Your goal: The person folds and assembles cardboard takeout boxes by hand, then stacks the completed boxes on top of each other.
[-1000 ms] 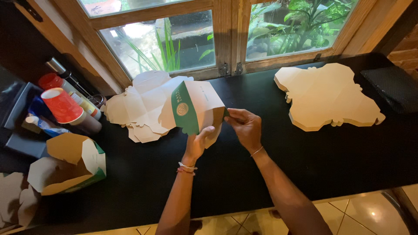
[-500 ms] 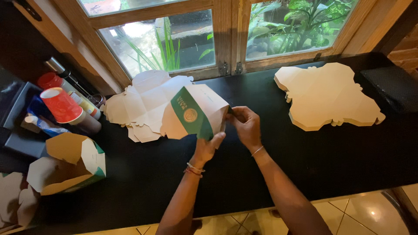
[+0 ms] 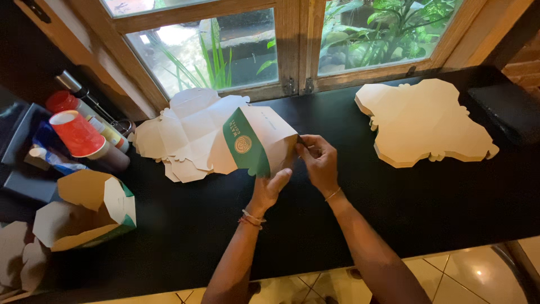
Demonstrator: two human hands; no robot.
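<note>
I hold a partly folded white cardboard box blank point(image 3: 256, 141) with a green band and a round emblem above the black counter point(image 3: 427, 208). My left hand point(image 3: 271, 188) grips its lower edge from beneath. My right hand point(image 3: 318, 160) pinches the blank's right side flap with its fingertips. Under and behind the blank lies a stack of flat white blanks point(image 3: 180, 132).
A second stack of flat blanks point(image 3: 424, 121) lies at the right near the window. A folded box point(image 3: 90, 211) stands at the left. Red paper cups point(image 3: 76, 132), bottles and a metal cylinder crowd the left corner. A dark object point(image 3: 506, 107) sits far right.
The blank has tilted and turned in my hands, its green band swinging leftward. My right hand has shifted along the right flap.
</note>
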